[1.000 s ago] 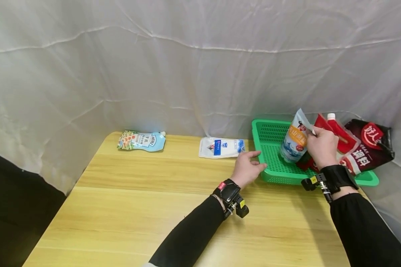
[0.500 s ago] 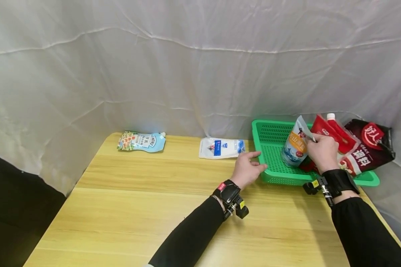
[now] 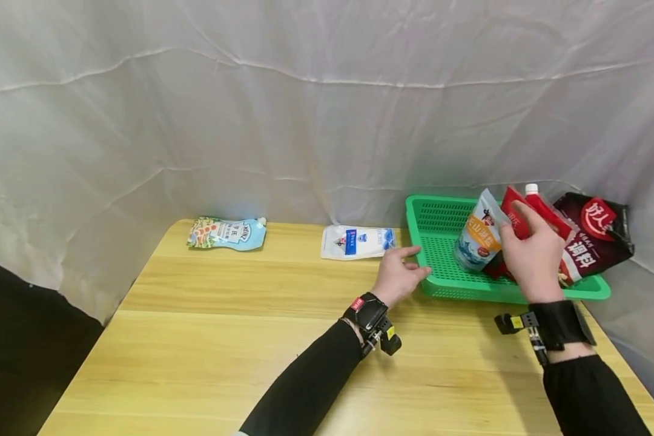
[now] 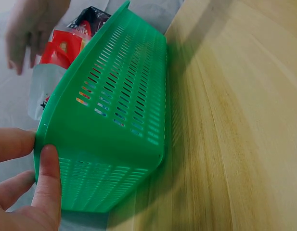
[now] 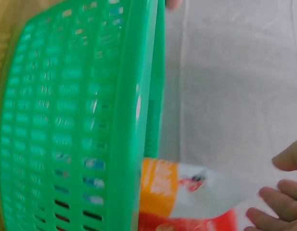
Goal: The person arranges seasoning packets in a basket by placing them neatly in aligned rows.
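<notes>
Head view: we judge the orange-and-white pouch (image 3: 476,237) just set in the green basket (image 3: 441,284), right hand (image 3: 531,257) fingers spread loose beside it, left hand (image 3: 398,275) fingers straight steadying the corner; next, the white pouch (image 3: 356,241).

Head camera: looks forward and down across the table (image 3: 223,339) from the person's side, taking in the whole scene. Left wrist camera: very near, low along the tabletop, facing the green basket (image 4: 114,130). Right wrist camera: close on the same basket (blurred); all three views share it.
</notes>
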